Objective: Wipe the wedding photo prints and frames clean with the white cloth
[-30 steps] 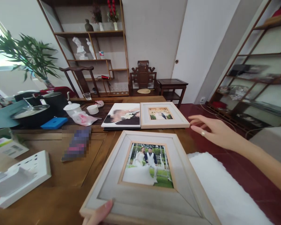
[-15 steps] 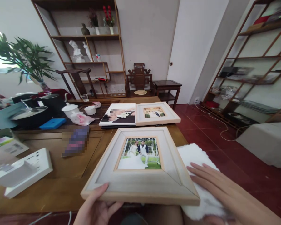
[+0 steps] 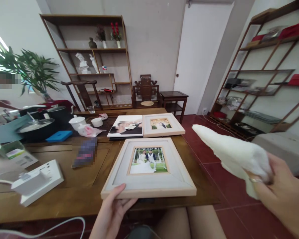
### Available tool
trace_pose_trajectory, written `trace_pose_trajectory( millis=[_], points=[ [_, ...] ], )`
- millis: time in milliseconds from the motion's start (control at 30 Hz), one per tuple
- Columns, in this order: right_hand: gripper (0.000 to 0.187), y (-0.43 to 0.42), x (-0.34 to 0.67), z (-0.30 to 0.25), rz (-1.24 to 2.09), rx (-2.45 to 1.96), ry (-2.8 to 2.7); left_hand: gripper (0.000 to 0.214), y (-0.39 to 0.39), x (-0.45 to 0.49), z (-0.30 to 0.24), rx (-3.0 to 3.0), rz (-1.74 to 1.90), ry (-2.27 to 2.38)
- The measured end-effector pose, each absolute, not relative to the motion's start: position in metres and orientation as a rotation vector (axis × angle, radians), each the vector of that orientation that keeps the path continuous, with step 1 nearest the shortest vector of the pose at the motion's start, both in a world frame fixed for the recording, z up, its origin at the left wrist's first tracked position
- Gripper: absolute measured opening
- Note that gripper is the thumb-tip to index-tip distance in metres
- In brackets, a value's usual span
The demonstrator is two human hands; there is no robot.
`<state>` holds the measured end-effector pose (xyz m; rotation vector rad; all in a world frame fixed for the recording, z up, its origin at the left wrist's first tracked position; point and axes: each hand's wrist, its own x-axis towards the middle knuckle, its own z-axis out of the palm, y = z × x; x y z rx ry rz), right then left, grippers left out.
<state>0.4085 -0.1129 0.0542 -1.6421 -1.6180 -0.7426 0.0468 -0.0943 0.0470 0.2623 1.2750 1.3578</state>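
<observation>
My left hand [image 3: 114, 207] grips the near left edge of a pale wooden picture frame [image 3: 149, 193], thumb on top and fingers underneath. A photo [image 3: 149, 161] of two people in wedding clothes sits in the middle of its light mat. The frame rests at least partly over the table's near edge. Out to the right, above the floor, my right hand [image 3: 279, 189] is closed around a bunched white cloth [image 3: 234, 149] that sticks out toward the left. Farther back lie a second wooden picture frame [image 3: 174, 129] and a white-edged photo panel [image 3: 126, 127], side by side.
On the left of the wooden table [image 3: 87, 179] are a white power strip [image 3: 43, 182], an opened box [image 3: 17, 154], a blue box [image 3: 59, 136] and a black pan [image 3: 36, 129]. Another person [image 3: 2, 96] is at the far left. Shelves stand behind and right.
My right hand has lifted the white cloth away from the frame's right side and out to the right, now gripping it. The frame sits slightly farther forward. A person appears at the far left.
</observation>
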Motion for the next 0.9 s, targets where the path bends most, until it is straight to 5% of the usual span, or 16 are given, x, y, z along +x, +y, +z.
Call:
trace_pose_trajectory(
  millis=[267,500,900],
  points=[
    [0.028,-0.055,0.331,0.036,-0.633,-1.019,-2.283,0.054,-0.094,0.034,0.040,0.333,1.173,1.093],
    [0.057,-0.043,0.314,0.031,-0.275,-1.160,-2.444,0.046,-0.093,0.018,0.037,0.318,1.022,0.927],
    [0.055,-0.042,0.312,0.008,-0.197,-1.125,-2.372,0.026,-0.095,0.018,0.028,0.293,1.002,0.862]
  ],
)
